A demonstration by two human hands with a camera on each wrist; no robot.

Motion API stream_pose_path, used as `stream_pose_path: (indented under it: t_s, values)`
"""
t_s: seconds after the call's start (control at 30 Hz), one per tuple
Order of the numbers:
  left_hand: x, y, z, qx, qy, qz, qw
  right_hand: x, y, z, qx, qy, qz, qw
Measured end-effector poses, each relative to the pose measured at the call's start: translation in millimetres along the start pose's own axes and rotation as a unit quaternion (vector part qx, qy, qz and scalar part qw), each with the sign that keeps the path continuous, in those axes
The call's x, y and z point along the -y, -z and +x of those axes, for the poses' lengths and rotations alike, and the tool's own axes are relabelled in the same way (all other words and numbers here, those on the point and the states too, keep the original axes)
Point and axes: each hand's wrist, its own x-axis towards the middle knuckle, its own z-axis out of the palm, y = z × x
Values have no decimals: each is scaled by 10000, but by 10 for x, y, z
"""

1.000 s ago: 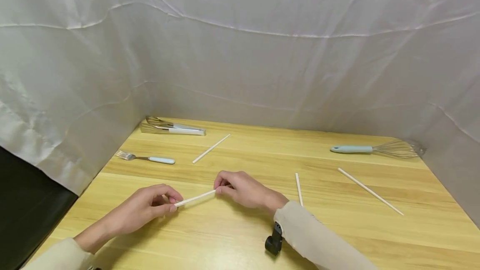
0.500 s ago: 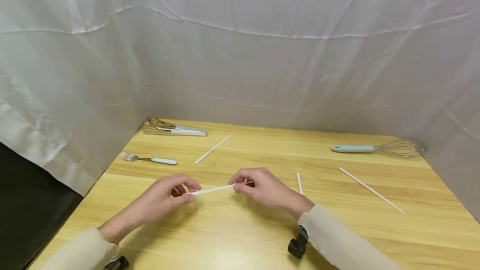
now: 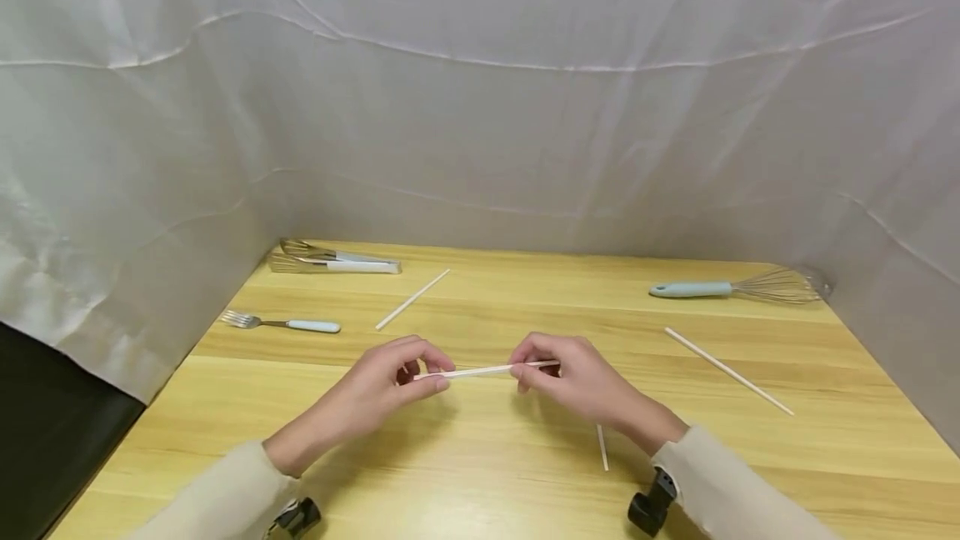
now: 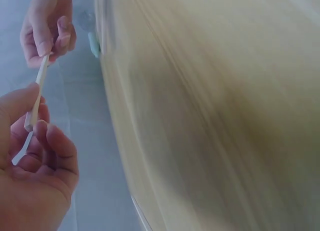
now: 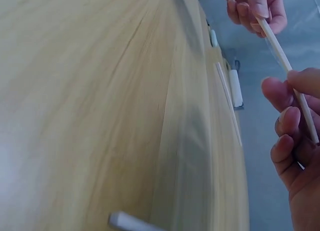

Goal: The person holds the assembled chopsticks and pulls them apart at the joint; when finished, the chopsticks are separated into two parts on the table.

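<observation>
A thin pale chopstick (image 3: 482,371) is held nearly level above the wooden table. My left hand (image 3: 382,386) pinches its left end between thumb and fingers. With thumb and fingertips, my right hand (image 3: 573,369) grips it farther right, and the stick's other end runs back toward that palm. In the left wrist view, the squared end of the chopstick (image 4: 41,83) shows between the left thumb and fingers. The right wrist view has the chopstick (image 5: 280,51) slanting from one hand to the other. Another pale stick (image 3: 602,447) lies partly hidden under the right forearm.
Further pale sticks lie at back left (image 3: 412,300) and on the right (image 3: 727,371). A fork (image 3: 313,326) and wire-headed tongs (image 3: 363,267) lie at left, a whisk (image 3: 690,289) at back right. Grey cloth (image 3: 480,148) hangs behind the table (image 3: 465,473).
Both hands have moved right with the chopstick, which has swung closer to level. More of its right end now shows behind the right fingertips. The right forearm covers more of the stick beneath it.
</observation>
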Motion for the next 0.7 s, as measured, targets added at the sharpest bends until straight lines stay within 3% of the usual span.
stream_pose_path:
  t_s: [0.53, 0.7]
  values:
    - [-356, -393, 275, 124, -662, -413, 9969, 46, 200, -450, -575, 1187, -279, 9909]
    - [-427, -505, 319, 166, -740, -602, 9953, 60, 222, -538, -593, 1251, -185, 9902]
